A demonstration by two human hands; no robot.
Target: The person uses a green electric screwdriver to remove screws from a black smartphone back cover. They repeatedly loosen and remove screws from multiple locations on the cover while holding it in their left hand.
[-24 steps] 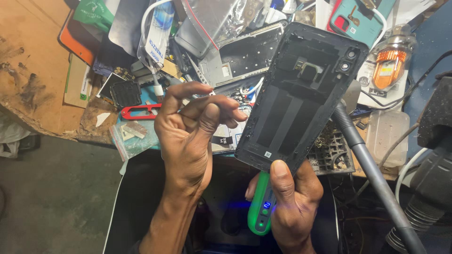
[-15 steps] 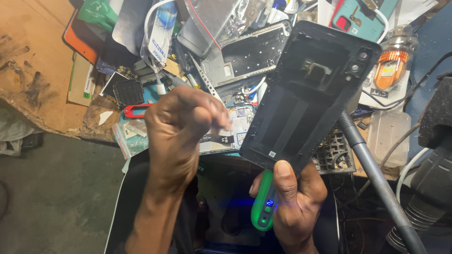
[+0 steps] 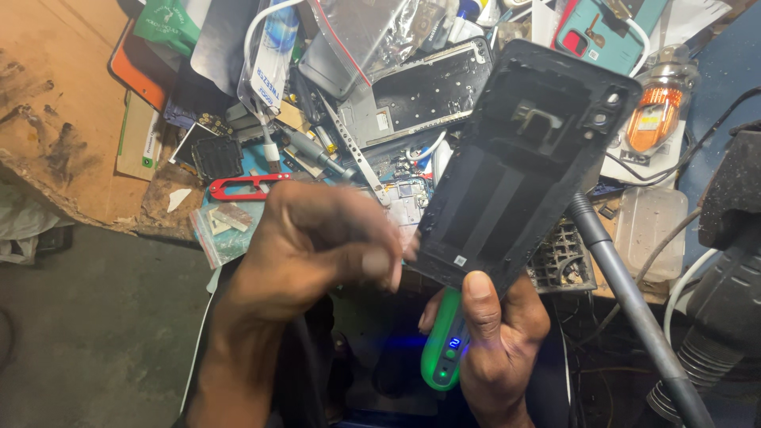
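Tabletop [image 3: 47, 103]: worn wood at the left, the rest buried under phone parts. Largest item in hand is the black back cover [image 3: 519, 170], inner face toward me, tilted, camera cutout at upper right. It is raised above the clutter.

Right hand [image 3: 495, 337] pinches the cover's lower edge, thumb on the inner face, other fingers behind; the same hand also holds a green tool [image 3: 440, 357] with a small lit blue display against the palm.

Left hand [image 3: 317, 250] is curled, fingertips pressed together just beside the cover's lower left edge (blurred; cannot tell whether they hold anything or touch the cover).

Behind on the tabletop: a grey phone frame [image 3: 420, 91], a teal case [image 3: 606, 32], red snips [image 3: 246, 186]. A grey rod [image 3: 634, 309] slants down past the cover's right side.
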